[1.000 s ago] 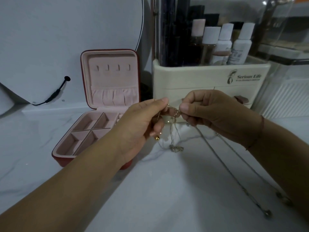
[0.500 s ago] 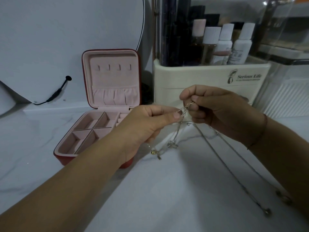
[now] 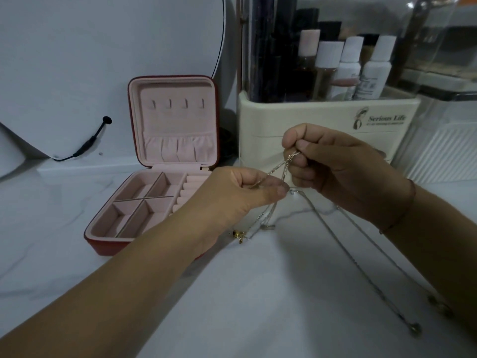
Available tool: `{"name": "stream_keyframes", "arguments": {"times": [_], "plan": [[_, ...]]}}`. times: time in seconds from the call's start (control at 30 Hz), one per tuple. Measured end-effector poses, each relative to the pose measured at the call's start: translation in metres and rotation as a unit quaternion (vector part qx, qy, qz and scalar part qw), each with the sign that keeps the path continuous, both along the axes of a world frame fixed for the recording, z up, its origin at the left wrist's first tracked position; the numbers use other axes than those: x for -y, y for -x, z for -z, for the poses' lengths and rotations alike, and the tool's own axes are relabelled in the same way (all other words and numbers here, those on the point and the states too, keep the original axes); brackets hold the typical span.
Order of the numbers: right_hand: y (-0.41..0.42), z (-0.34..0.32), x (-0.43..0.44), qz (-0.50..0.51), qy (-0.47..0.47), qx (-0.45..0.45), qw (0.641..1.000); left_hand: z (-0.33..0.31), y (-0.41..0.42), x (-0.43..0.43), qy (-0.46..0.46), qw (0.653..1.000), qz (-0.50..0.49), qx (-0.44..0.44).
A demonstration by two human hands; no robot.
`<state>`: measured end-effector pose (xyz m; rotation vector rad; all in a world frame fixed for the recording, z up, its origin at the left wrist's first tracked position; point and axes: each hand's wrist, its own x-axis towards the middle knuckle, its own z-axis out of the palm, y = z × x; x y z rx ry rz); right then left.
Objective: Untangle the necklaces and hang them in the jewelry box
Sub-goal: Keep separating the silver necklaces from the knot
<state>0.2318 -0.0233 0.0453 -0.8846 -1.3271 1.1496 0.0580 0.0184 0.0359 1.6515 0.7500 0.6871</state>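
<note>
Tangled thin necklaces stretch between my two hands above the white marble top. My left hand pinches the chains between thumb and fingers, lower and to the left. My right hand pinches the chains' upper end near a clasp. Loose strands hang down to the table: a short one ends in a gold bead, and a long silver chain runs to the lower right, ending in small pendants. The red jewelry box stands open at the left, its pink lid upright with a row of hooks that hold nothing.
A cream cosmetics organiser with several bottles stands right behind my hands. A round mirror with a black cable leans against the wall at the left. A clear container sits at the far right.
My hands have pulled apart: the left one dropped down and left, the right one rose a little, drawing the chains taut between them. The gold bead now lies on the table.
</note>
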Motion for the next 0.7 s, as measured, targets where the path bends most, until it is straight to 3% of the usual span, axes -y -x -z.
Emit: {"name": "stream_keyframes", "arguments": {"times": [0.37, 0.53, 0.7], "plan": [[-0.006, 0.000, -0.002, 0.057, 0.036, -0.008, 0.998, 0.001, 0.002, -0.005, -0.007, 0.997, -0.069, 0.043], [-0.001, 0.000, 0.003, 0.099, 0.044, 0.184, 0.977, -0.001, 0.005, -0.011, 0.044, 0.994, -0.061, 0.077], [0.005, 0.005, 0.002, 0.085, 0.053, 0.155, 0.983, -0.003, 0.006, -0.013, 0.075, 0.993, -0.001, 0.088]]}}
